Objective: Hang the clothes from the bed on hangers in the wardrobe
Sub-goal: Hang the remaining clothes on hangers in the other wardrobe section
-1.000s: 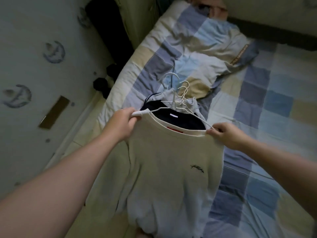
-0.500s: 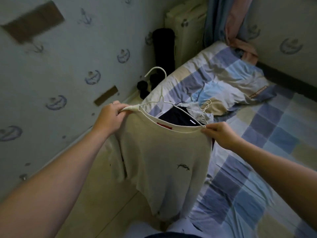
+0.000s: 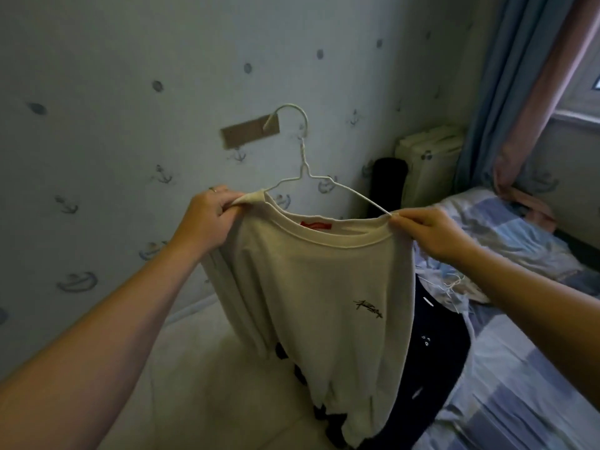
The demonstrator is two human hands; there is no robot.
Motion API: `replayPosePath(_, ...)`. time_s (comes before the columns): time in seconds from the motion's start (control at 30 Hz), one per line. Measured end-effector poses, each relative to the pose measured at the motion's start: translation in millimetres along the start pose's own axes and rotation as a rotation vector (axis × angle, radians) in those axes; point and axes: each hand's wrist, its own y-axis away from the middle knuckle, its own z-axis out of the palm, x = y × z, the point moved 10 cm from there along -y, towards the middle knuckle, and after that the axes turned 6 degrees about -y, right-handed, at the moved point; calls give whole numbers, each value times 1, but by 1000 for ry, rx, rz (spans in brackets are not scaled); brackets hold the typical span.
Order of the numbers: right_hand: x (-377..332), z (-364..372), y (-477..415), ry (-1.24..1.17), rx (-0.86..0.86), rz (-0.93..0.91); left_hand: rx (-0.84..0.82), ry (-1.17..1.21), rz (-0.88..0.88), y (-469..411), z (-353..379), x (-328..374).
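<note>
A cream sweatshirt with a small black script logo hangs in the air on a white wire hanger, whose hook points up in front of the wall. My left hand pinches the left shoulder of the sweatshirt over the hanger's end. At the right shoulder, my right hand grips the collar edge and the hanger's wire arm. A dark navy garment lies on the bed behind the sweatshirt. The wardrobe is not in view.
A wall with anchor prints stands close ahead, with a brown taped patch. A crumpled light-blue quilt and loose white hangers lie on the checked bed at right. Blue and pink curtains hang at the far right, above a cream case.
Both hands have lifted the sweatshirt on its hanger up off the bed and swung it left toward the wall. My view has tilted up with it.
</note>
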Motion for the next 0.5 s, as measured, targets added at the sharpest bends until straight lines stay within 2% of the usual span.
replayPosePath(0.2,-131,25,35,-4,-9,-168,89,-78,51,58,-130,-7)
replayPosePath(0.37,-240,61,67,-30,-56,-316,6,-147,151,111,-189,13)
replayPosePath(0.5,-314,105,89,-37,-153,-418,112,-83,44,147,-247,10)
